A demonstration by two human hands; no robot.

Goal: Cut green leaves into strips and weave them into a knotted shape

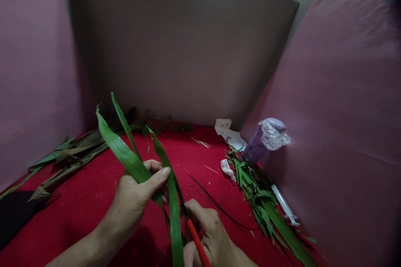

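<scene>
My left hand point(136, 194) is closed around several long green leaves point(125, 156), its thumb pressing on them. Their tips fan upward above the hand. One leaf strip point(174, 212) hangs down between my two hands. In my right hand point(208, 229) is a pair of scissors point(198, 242) with orange-red handles. Its dark blades point up along the right edge of that strip, partly hidden behind it. Whether the blades touch the leaf I cannot tell.
Dry leaves point(78, 154) lie along the left of the red cloth point(103, 187). At the right are a pile of cut leaves point(253, 194), a syringe point(284, 204), a crumpled tissue point(227, 170) and a purple container point(255, 146) with plastic wrap. Thin sticks point(201, 142) and papers point(233, 138) lie farther back.
</scene>
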